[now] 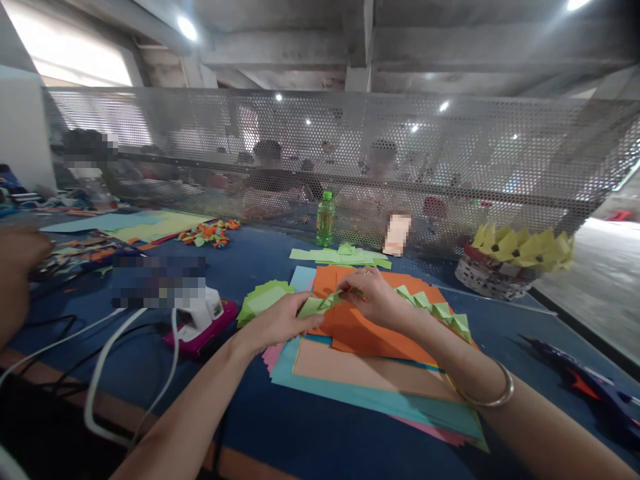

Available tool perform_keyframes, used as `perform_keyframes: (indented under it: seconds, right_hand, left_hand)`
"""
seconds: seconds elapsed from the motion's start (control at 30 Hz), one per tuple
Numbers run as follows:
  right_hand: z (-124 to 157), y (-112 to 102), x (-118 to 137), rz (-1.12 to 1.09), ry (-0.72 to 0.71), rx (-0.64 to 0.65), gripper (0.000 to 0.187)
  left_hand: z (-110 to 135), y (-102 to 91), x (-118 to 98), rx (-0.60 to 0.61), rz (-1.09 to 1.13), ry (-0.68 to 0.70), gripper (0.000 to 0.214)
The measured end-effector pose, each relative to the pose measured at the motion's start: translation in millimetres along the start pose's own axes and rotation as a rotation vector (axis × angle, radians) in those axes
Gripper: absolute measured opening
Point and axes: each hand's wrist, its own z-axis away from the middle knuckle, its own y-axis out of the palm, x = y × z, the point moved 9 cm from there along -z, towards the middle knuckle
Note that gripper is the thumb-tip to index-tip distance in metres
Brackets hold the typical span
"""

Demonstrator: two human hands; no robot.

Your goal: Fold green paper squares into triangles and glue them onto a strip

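Note:
My left hand [287, 319] pinches the near end of a light green folded paper strip [320, 305]. Farther along the same strip, the fingers of my right hand [373, 295] are closed on it; a ring and a bangle show on that side. Beyond my right wrist runs a zigzag of green paper points [440, 311]; whether it joins the held strip is hidden by my hand. Beneath both hands lie orange paper sheets [390, 328] on a stack of blue, peach and pink sheets [360, 373]. Light green paper pieces [265, 298] lie left of my left hand.
A magenta power strip [200, 333] with white plugs and cables sits at left. Glue gun [580, 373] at right. A green bottle [325, 220] and green strips [345, 257] are behind, before a perforated screen [350, 160]. A yellow-pointed basket [505, 267] stands back right. Another person's hand [20, 273] is far left.

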Motion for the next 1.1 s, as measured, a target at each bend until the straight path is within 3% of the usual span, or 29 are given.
perform_keyframes:
  seconds: [1.1]
  right_hand:
    - [1, 2, 10, 0.046, -0.009, 0.030, 0.016]
  left_hand:
    - [0, 4.4, -2, 0.017, 0.061, -0.009, 0.035]
